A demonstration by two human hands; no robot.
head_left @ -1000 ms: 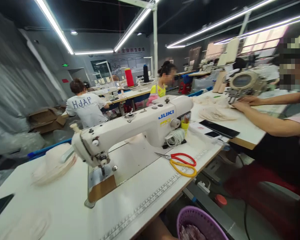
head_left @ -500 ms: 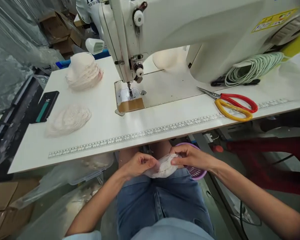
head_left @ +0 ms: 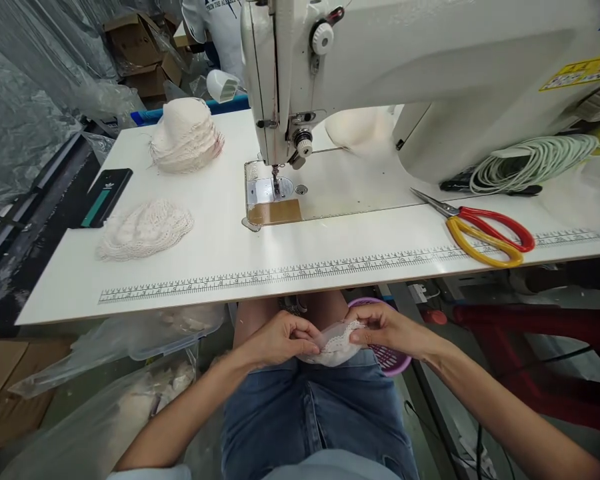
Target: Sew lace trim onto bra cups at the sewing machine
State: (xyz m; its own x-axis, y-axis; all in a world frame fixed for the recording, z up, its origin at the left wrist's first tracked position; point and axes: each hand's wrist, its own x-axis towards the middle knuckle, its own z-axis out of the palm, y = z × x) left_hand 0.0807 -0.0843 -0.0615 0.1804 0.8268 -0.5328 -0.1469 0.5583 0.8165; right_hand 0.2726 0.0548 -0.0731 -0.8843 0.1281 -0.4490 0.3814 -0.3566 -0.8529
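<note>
Holding a small white fabric piece (head_left: 333,351) between them, the left hand (head_left: 283,339) and right hand (head_left: 387,328) are over the person's lap, on the near side of the sewing machine (head_left: 425,67) and lower than its needle. The left hand's fingers are pinched together on the sheer left end of the piece; the right hand's fingers are clamped on its lacy right edge, thumb on the near face. The piece hangs slightly curved above the blue denim shorts (head_left: 315,413), apart from the white worktop (head_left: 220,250) that carries the machine.

To the left of the sewing machine lies a flat, lacy off-white pile (head_left: 147,230); farther back on that side stands a stack of cup-shaped off-white pieces (head_left: 185,137), rough at the edges. A dark flat case with a teal stripe (head_left: 100,199) lies beyond the pile, farthest left of the machine. One rounded pale piece (head_left: 353,127) rests behind the machine's needle, under its arm.

In front of the machine, a printed ruler (head_left: 300,273) runs along the worktop. Scissors with one red and one yellow handle (head_left: 490,237) lie just in front of the machine's right part, and a coil of pale green cord (head_left: 535,163) sits against its base. Below the machine, a purple basket (head_left: 394,361) shows partly behind the right hand. Behind the machine's left end, a co-worker's white shirt (head_left: 225,30) is partly visible.
</note>
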